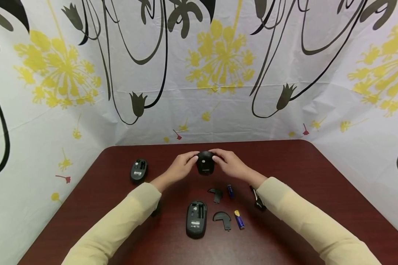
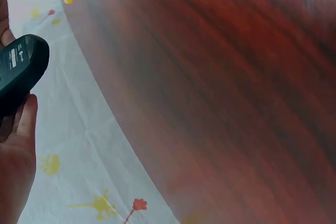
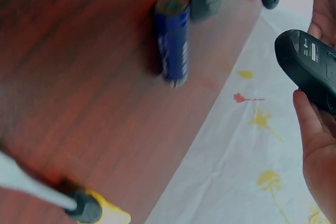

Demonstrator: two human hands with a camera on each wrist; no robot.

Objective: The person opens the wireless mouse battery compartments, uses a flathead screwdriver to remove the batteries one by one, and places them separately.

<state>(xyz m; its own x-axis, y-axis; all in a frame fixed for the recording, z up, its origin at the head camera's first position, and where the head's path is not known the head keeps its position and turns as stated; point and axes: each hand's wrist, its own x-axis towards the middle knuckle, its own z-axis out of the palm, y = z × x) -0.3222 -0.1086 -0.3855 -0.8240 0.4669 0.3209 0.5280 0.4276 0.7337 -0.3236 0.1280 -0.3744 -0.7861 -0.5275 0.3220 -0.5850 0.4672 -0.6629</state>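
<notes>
A black computer mouse [image 1: 205, 163] is held up between both hands at the far part of the table. My left hand [image 1: 180, 165] grips its left side and my right hand [image 1: 232, 165] its right side, thumbs on the near face. In the left wrist view the mouse [image 2: 23, 72] shows a white label on its flat side; the right wrist view shows the mouse [image 3: 304, 69] with fingers under it. Nearer lie a small battery cover [image 1: 216, 195] and a blue battery [image 1: 230, 191]. The inside of the grip is hidden.
One mouse [image 1: 139, 170] lies belly-up at the left; another [image 1: 196, 219] lies in front, its battery slot uncovered. Beside it are a second cover [image 1: 223, 220] and a blue-and-yellow battery [image 1: 239, 219]. A tool [image 1: 259, 201] is partly behind the right sleeve. Patterned cloth [image 1: 212, 121] hangs behind the table.
</notes>
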